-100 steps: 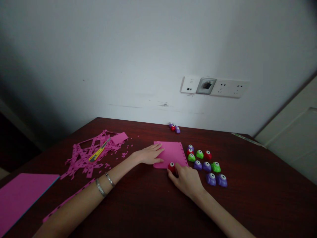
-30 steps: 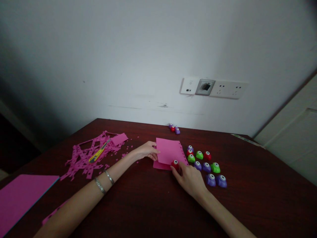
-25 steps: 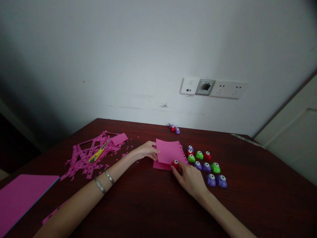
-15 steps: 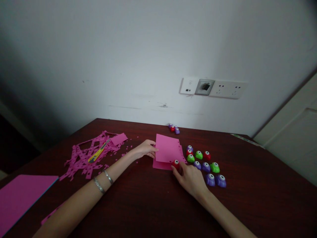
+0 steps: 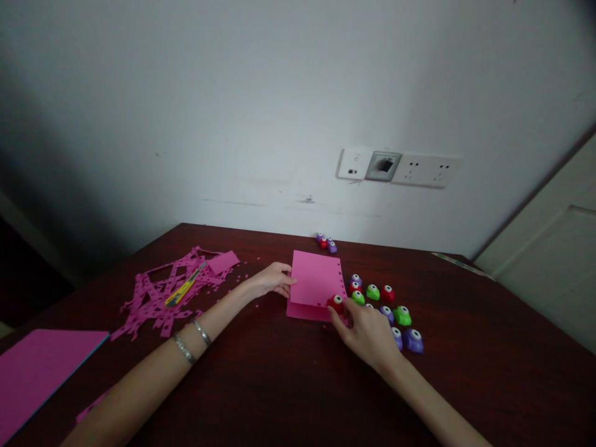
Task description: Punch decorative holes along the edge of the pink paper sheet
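A pink sheet of paper (image 5: pixel 315 276), with small punched holes along its right edge and near its lower right corner, lies over another pink sheet (image 5: pixel 307 311). My left hand (image 5: pixel 274 279) grips the upper sheet's left edge between thumb and fingers. In my right hand (image 5: pixel 365 326) is a red craft punch (image 5: pixel 336 303), held at the sheet's lower right corner. Whether the paper sits inside the punch's slot cannot be seen. Just right of the sheet stand several other punches, among them a green one (image 5: pixel 373 292) and a purple one (image 5: pixel 413 340).
A heap of punched pink strips (image 5: pixel 153 298) lies on the left with a yellow utility knife (image 5: pixel 184 290) on top. A large pink sheet (image 5: pixel 41 366) covers the near left corner. Several small punches (image 5: pixel 325 243) stand by the wall (image 5: pixel 251 124), below the sockets (image 5: pixel 419 169).
My right hand has moved slightly right with the red punch, along the sheet's lower edge to its corner. More of the holes on the right edge show. My left hand keeps its place.
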The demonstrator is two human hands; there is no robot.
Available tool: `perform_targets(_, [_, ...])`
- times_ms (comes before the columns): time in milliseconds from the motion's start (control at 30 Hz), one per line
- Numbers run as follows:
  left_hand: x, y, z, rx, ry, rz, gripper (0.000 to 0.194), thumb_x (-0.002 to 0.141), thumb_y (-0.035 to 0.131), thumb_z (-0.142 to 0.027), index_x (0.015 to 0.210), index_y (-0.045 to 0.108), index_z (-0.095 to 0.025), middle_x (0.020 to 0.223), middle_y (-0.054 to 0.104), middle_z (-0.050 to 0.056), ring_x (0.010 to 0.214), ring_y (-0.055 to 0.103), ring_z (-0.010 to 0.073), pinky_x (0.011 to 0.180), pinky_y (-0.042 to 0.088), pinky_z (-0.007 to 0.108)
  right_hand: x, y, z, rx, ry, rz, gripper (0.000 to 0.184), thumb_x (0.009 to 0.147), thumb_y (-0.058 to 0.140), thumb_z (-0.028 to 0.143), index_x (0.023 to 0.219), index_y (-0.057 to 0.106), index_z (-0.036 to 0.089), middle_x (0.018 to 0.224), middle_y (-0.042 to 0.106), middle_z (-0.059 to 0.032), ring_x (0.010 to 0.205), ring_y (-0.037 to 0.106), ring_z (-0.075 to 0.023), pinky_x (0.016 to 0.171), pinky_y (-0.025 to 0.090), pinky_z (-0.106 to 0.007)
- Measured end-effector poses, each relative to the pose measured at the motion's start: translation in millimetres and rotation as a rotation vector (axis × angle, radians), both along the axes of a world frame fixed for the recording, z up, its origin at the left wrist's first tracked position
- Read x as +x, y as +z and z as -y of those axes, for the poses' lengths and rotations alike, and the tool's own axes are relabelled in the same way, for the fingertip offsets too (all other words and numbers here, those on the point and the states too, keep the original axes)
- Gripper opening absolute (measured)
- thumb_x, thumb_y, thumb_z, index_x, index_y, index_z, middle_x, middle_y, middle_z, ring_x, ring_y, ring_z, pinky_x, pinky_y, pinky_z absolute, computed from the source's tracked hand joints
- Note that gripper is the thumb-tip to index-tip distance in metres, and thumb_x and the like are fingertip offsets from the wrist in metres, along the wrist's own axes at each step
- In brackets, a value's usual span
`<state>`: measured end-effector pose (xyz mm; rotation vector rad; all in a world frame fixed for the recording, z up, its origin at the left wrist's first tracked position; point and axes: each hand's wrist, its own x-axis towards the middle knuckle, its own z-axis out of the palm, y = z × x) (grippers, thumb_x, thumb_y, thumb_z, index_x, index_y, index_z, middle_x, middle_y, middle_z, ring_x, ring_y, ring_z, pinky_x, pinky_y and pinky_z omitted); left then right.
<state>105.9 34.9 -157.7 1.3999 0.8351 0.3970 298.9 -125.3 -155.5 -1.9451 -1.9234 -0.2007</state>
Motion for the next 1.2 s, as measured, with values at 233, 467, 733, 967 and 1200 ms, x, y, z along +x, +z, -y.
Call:
perform_targets(233, [0, -10.2, 1, 0.060, -0.055, -0.117, 0.030, 0.070, 0.058, -0.017, 0.099, 0.056, -0.008, 0.064, 0.065, 0.006, 0.059, 0.063, 0.0176, 0.060, 0.052, 0.034, 84, 26.6, -18, 0.069, -0.248, -0.116, 0.044, 0.082, 0.036, 0.056, 0.058, 0.048, 0.021, 0.048, 0.054, -0.0018, 0.047, 0.054, -0.0160, 0.047, 0.029, -0.024])
perform_targets(467, [5, -1.4, 11, 0.318, -0.078, -0.371, 0.038, 0.074, 0.048, -0.013, 0.112, 0.045, -0.007, 0.049, 0.055, -0.002, 0.044, 0.056, 0.0132, 0.045, 0.046, 0.025, 173, -12.0, -24, -0.070, -0.217, -0.145, 0.046, 0.079, 0.036, 0.060, 0.059, 0.049, 0.021, 0.050, 0.055, -0.0026, 0.049, 0.053, -0.0172, 0.051, 0.034, -0.025])
perform_targets(733, [5, -3.7, 13, 0.469, -0.115, -0.496, 0.050, 0.073, 0.047, -0.014, 0.122, 0.034, -0.007, 0.055, 0.054, -0.003, 0.046, 0.053, 0.0123, 0.043, 0.041, 0.022, 193, -33.6, -25, -0.281, -0.169, -0.085, 0.045, 0.080, 0.035, 0.059, 0.066, 0.053, 0.021, 0.060, 0.061, -0.0043, 0.057, 0.058, -0.0191, 0.056, 0.037, -0.026])
perform_targets(967, [4, -12.8, 7, 0.493, -0.119, -0.537, 0.057, 0.074, 0.049, -0.018, 0.124, 0.027, -0.007, 0.055, 0.055, -0.003, 0.044, 0.052, 0.0121, 0.044, 0.039, 0.022, 191, -29.1, -24, -0.358, -0.197, -0.035, 0.040, 0.079, 0.039, 0.055, 0.071, 0.056, 0.020, 0.068, 0.063, -0.0069, 0.063, 0.061, -0.0210, 0.056, 0.039, -0.026])
perform_targets(1200, [0, -10.8, 4, 0.652, -0.121, -0.540, 0.055, 0.070, 0.056, -0.025, 0.120, 0.038, -0.011, 0.074, 0.063, 0.004, 0.063, 0.058, 0.0159, 0.056, 0.042, 0.025, 186, -18.7, -21, -0.437, -0.253, 0.041, 0.049, 0.078, 0.037, 0.059, 0.090, 0.063, 0.020, 0.083, 0.066, -0.0117, 0.080, 0.062, -0.0283, 0.060, 0.039, -0.031])
